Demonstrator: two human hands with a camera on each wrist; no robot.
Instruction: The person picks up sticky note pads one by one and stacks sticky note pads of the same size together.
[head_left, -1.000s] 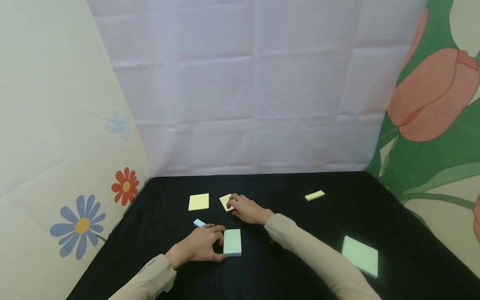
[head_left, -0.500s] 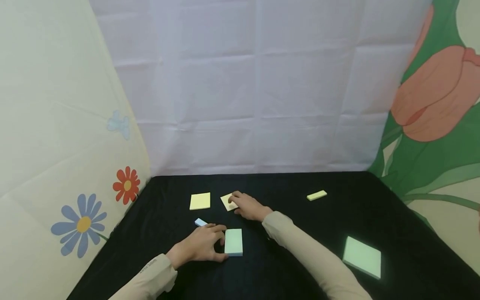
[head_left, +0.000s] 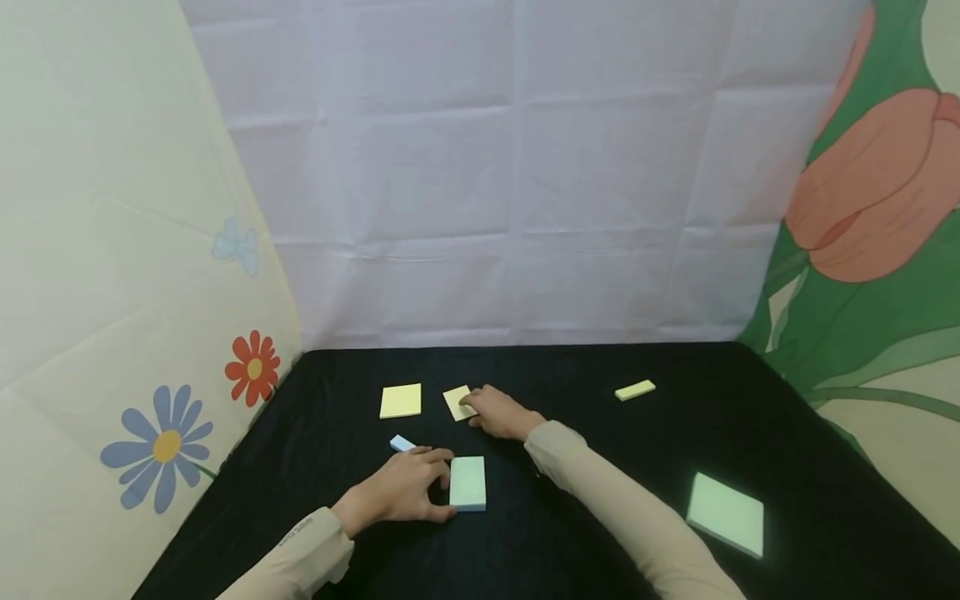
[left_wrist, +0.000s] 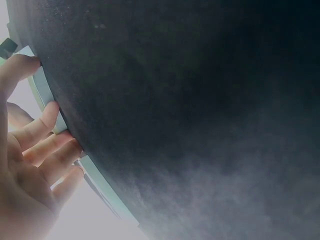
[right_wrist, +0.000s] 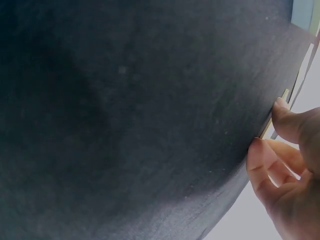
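Note:
My left hand [head_left: 405, 483] grips the left end of a pale green sticky note pad [head_left: 468, 483], thumb at its near corner and index finger at its far corner. In the left wrist view, the thumb and fingertips lie along the pad's bluish side [left_wrist: 42, 87]. A small light blue pad [head_left: 401, 443] sits just behind the left hand, partly hidden by it. Farther back, my right hand [head_left: 501, 412] pinches a small pale yellow sticky note pad [head_left: 453, 402], which lies turned at an angle. The right wrist view shows thumb and finger at that pad's thin edge [right_wrist: 265, 128].
A larger yellow sticky note pad [head_left: 401, 401] lies left of the right hand's pad. Off to the right are a narrow yellow pad [head_left: 635, 390] and, nearer, a big pale green pad [head_left: 725, 514]. Black cloth [head_left: 555, 533] covers the table; a white sheet [head_left: 517, 208] hangs behind.
The right hand's fingers have shifted slightly on the small yellow pad, baring a little more of it. The left hand and its pad stay in place; the head view drifts slightly.

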